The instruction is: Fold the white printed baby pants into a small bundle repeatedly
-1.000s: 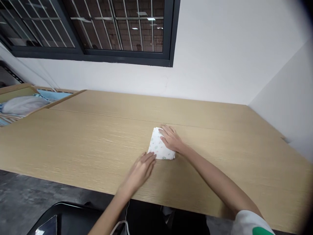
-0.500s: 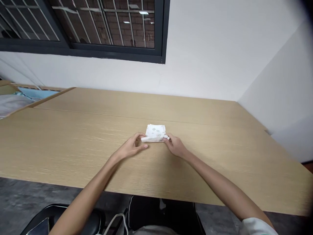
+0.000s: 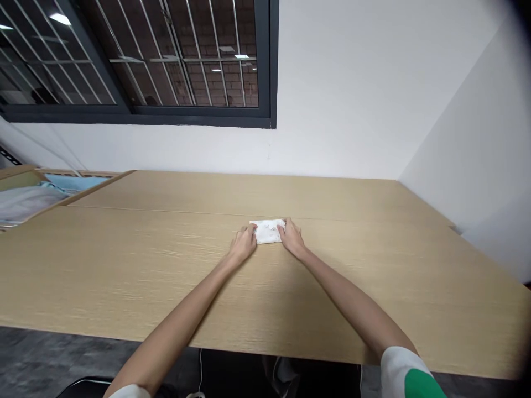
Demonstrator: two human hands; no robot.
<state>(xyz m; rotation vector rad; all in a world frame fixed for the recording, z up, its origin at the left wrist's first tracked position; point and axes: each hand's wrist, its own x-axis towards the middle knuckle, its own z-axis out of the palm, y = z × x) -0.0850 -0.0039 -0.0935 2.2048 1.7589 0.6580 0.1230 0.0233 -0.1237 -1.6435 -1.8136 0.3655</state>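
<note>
A small white packet (image 3: 267, 231), flat and rectangular with faint printed marks, lies at the middle of the wooden tabletop. It looks thin and folded, like paper or soft wrapping; I cannot tell which. At its left end, my left hand (image 3: 244, 243) is closed on the edge, the thumb on top. My right hand (image 3: 291, 237) pinches the opposite end, its thumb over the upper face and the fingers curled round the far corner. The fingers partly cover both short ends of the packet.
The wooden table (image 3: 352, 265) stretches to both sides and back to a white wall (image 3: 340, 99). A dark-framed window (image 3: 186, 116) with bars is at upper left. Bedding (image 3: 31, 204) lies in a wooden-edged space at far left. A dark chair (image 3: 89, 388) stands below the table's front edge.
A raised fold along the packet's near side now lies flat, making it a shorter rectangle. My left hand has gone from open beside it to gripping its left end. The view has tilted up.
</note>
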